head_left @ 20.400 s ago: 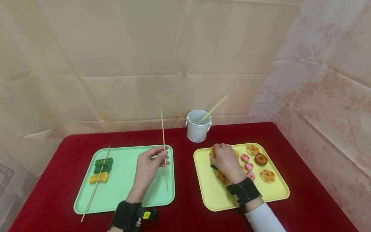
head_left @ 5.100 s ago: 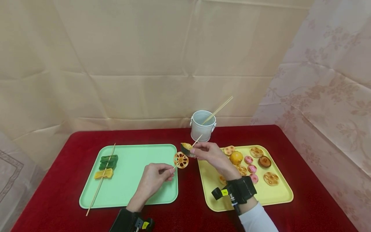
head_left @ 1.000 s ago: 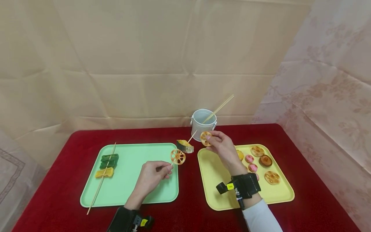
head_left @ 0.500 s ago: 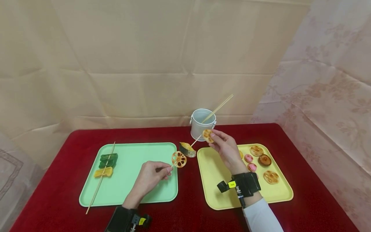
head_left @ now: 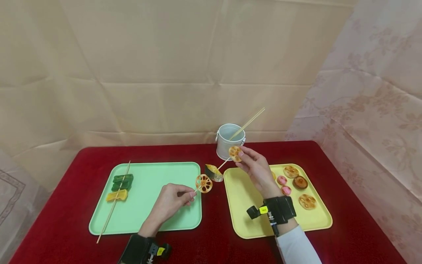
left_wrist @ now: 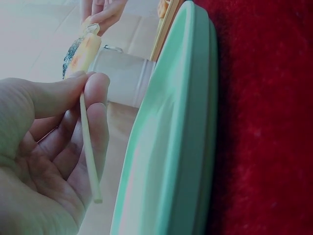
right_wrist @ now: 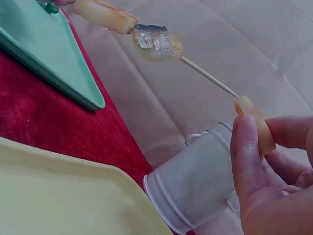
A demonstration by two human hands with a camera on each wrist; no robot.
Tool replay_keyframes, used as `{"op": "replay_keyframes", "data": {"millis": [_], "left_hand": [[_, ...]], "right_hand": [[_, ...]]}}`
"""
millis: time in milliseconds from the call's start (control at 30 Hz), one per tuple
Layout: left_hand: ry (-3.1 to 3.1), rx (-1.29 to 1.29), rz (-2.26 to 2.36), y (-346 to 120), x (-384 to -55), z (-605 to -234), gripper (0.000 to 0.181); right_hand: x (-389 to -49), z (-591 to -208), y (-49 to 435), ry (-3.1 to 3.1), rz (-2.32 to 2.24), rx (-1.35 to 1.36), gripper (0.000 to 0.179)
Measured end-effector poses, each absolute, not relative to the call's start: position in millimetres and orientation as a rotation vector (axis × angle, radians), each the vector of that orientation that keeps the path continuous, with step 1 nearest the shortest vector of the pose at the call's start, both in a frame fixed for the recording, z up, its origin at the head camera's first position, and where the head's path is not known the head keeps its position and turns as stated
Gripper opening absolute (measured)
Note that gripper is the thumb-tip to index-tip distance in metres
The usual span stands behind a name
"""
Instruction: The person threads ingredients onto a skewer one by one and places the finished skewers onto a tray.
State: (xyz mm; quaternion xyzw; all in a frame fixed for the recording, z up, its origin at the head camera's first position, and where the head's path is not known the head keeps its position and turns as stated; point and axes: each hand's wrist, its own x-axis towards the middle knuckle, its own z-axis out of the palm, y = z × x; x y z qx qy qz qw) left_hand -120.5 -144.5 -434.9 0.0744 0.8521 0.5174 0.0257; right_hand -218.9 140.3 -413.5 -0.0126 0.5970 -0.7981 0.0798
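Note:
My left hand (head_left: 174, 201) pinches a bamboo skewer (left_wrist: 88, 142) near its lower end, over the right side of the green tray (head_left: 158, 220). Threaded on it are a lotus root slice (head_left: 204, 183) and, farther up, a dark-skinned yellow wedge like grilled pumpkin (head_left: 213, 173). Between thumb and fingers, my right hand (head_left: 257, 170) pinches a second browned lotus root slice (right_wrist: 255, 122). In the right wrist view, the skewer's tip meets this slice's face. A finished-looking skewer with green pieces (head_left: 122, 182) and a yellow piece (head_left: 117, 195) lies across the green tray's left side.
A white bucket (head_left: 226, 146) holding thin sticks (head_left: 248, 123) stands behind the hands. On the yellow tray (head_left: 244, 223) lie browned slices (head_left: 307, 201), a mushroom cap (head_left: 300, 182) and pink pieces (head_left: 286, 190). Red cloth (head_left: 211, 242) covers the table.
Earlier the skewer was bare, then my right hand was on the pumpkin-like wedge. Since then it has brought a lotus root slice from the yellow tray to the skewer's tip.

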Motion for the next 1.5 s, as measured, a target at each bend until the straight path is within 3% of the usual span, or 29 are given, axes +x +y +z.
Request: {"op": "replay_keyframes", "data": {"millis": [733,1500], "left_hand": [[2.625,0.204,1.613,-142,-121,-436,0.009],[2.645,0.206,1.639,-141,-120,-434,0.011]], "right_hand": [[-212,-411,129,2.015,-2.169,-0.187,0.042],[-205,-414,115,2.083,-2.114,-0.204,0.026]]}}
